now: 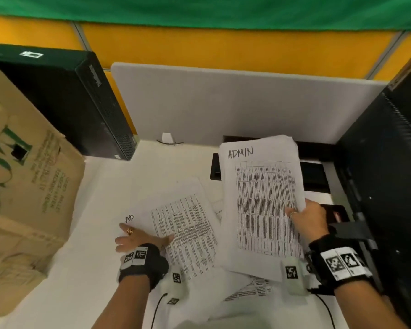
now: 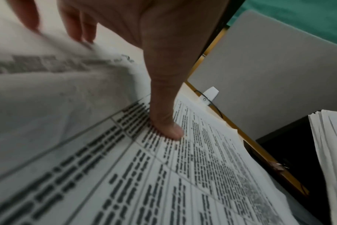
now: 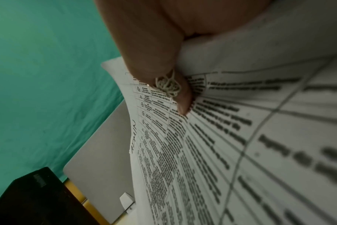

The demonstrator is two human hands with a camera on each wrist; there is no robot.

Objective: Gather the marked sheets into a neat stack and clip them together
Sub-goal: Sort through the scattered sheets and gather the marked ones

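Observation:
My right hand (image 1: 305,218) grips a thick stack of printed sheets (image 1: 259,198) by its right edge and holds it above the desk; the top sheet is marked "ADMIN". In the right wrist view the thumb (image 3: 181,103) lies on the stack's top sheet (image 3: 221,152). My left hand (image 1: 138,238) rests flat, fingers spread, on a loose printed sheet (image 1: 183,224) marked "AD" that lies on the desk. In the left wrist view the thumb (image 2: 164,124) presses that sheet (image 2: 164,182) while the fingers touch a raised, blurred paper edge.
More printed sheets (image 1: 252,290) lie under the held stack. A cardboard box (image 1: 22,186) and a black computer case (image 1: 76,98) stand at the left. A grey divider (image 1: 223,103) closes the back, with a black tray (image 1: 316,176) before it and dark equipment (image 1: 389,162) at the right.

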